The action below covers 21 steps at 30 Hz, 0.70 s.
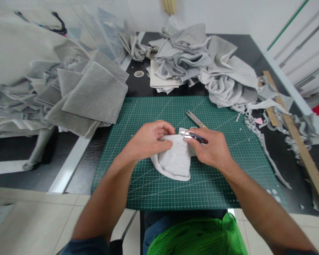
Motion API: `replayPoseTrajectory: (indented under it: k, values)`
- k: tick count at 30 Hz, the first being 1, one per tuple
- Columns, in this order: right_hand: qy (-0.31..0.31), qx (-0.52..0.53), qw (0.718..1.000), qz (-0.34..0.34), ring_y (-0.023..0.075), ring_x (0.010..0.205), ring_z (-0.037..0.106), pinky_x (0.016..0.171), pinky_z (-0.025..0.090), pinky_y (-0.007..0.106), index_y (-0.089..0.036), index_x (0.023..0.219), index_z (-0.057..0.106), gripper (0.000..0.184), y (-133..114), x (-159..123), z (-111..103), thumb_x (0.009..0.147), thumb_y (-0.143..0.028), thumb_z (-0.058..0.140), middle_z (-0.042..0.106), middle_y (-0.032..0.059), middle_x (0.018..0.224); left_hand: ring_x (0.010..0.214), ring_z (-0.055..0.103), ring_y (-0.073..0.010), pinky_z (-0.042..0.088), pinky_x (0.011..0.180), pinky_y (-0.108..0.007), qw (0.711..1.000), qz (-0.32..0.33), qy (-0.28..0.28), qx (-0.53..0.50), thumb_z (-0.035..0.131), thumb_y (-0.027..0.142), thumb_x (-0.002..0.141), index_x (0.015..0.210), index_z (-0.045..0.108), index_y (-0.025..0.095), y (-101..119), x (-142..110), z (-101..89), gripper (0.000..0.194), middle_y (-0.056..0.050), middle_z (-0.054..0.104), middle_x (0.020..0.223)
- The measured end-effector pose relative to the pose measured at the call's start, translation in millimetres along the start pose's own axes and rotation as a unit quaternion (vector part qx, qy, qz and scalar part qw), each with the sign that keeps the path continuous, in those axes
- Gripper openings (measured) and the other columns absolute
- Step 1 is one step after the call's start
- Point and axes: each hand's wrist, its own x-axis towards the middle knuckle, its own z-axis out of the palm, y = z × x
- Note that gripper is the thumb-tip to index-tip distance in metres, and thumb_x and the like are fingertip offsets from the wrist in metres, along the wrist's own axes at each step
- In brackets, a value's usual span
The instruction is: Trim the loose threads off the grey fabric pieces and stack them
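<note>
While the left hand [155, 140] is pinching the upper edge of the pale fabric piece [175, 159], the right hand [208, 145] is gripping small snips [194, 136] at its corner; beneath: green cutting mat [159, 193]; beyond: scissors [195, 118] lying open on the mat; farther: grey cloth pile [186, 53] on the black desk [244, 44].

A sewing workshop, with cutting mat [154, 109], scissors [196, 119], heaped fabric [186, 49].

There is a black table [81, 173] with a metal strip, standing against a white wall [223, 16]. Below, the floor [33, 221] has pale tiles.
</note>
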Motion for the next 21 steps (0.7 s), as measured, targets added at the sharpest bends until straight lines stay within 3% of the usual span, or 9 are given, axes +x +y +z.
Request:
replayPoseTrajectory:
  k: [3, 6, 9, 12, 16, 21]
  values:
    - [0.008, 0.006, 1.000, 0.002, 0.0211, 0.080, 0.072, 0.077, 0.059, 0.038, -0.026, 0.106, 0.079, 0.019, 0.6, 0.0, 0.2, 0.089, -0.030, 0.072, 0.079, 0.0030, 0.094, 0.085, 0.066, -0.0149, 0.054, 0.075, -0.028, 0.998, 0.031, 0.023, 0.057, 0.076, 0.019, 0.073, 0.085, 0.074, 0.015, -2.5, 1.2, -5.6, 0.013, -0.009, 0.068, 0.114]
    - [0.012, 0.011, 1.000, 0.004, 0.0217, 0.083, 0.073, 0.079, 0.059, 0.039, -0.025, 0.105, 0.079, 0.018, 1.4, 0.0, 0.3, 0.089, -0.030, 0.072, 0.080, 0.0031, 0.096, 0.090, 0.067, -0.0170, 0.054, 0.082, -0.030, 0.996, 0.047, 0.009, 0.080, 0.073, 0.025, 0.081, 0.084, 0.075, 0.015, -5.6, 2.1, -10.2, 0.010, -0.008, 0.070, 0.108]
    - [0.015, 0.015, 1.000, 0.003, 0.0221, 0.085, 0.074, 0.081, 0.060, 0.040, -0.026, 0.105, 0.079, 0.017, 1.7, 0.3, -0.3, 0.089, -0.029, 0.072, 0.080, 0.0025, 0.098, 0.081, 0.063, -0.0155, 0.050, 0.073, -0.027, 0.994, 0.039, -0.010, 0.098, 0.067, 0.032, 0.090, 0.089, 0.072, 0.015, -6.1, 2.7, -11.5, 0.018, -0.005, 0.070, 0.089]
    - [0.018, 0.023, 1.000, 0.000, 0.0226, 0.088, 0.075, 0.081, 0.060, 0.040, -0.027, 0.105, 0.079, 0.018, 1.5, 0.5, -1.3, 0.089, -0.029, 0.072, 0.081, 0.0021, 0.097, 0.070, 0.054, -0.0123, 0.041, 0.061, -0.023, 0.992, 0.042, 0.011, 0.120, 0.062, 0.035, 0.095, 0.089, 0.067, 0.016, -4.0, 3.2, -6.6, 0.021, -0.001, 0.062, 0.076]
    - [0.017, 0.033, 0.999, -0.006, 0.0223, 0.088, 0.076, 0.082, 0.061, 0.040, -0.026, 0.106, 0.078, 0.018, 1.5, 0.3, -1.3, 0.090, -0.030, 0.070, 0.081, 0.0027, 0.099, 0.063, 0.048, -0.0105, 0.036, 0.055, -0.021, 0.995, 0.042, 0.032, 0.090, 0.059, 0.035, 0.096, 0.089, 0.062, 0.018, -0.9, 2.9, 4.1, 0.020, 0.002, 0.056, 0.073]
    - [0.009, 0.039, 0.999, -0.001, 0.0219, 0.088, 0.075, 0.081, 0.061, 0.039, -0.026, 0.109, 0.078, 0.021, 2.1, -0.5, -0.4, 0.089, -0.031, 0.072, 0.080, 0.0029, 0.100, 0.062, 0.052, -0.0108, 0.036, 0.053, -0.021, 0.997, 0.031, 0.013, 0.076, 0.071, 0.034, 0.087, 0.095, 0.066, 0.017, -0.8, 0.7, 6.4, 0.019, 0.001, 0.062, 0.075]
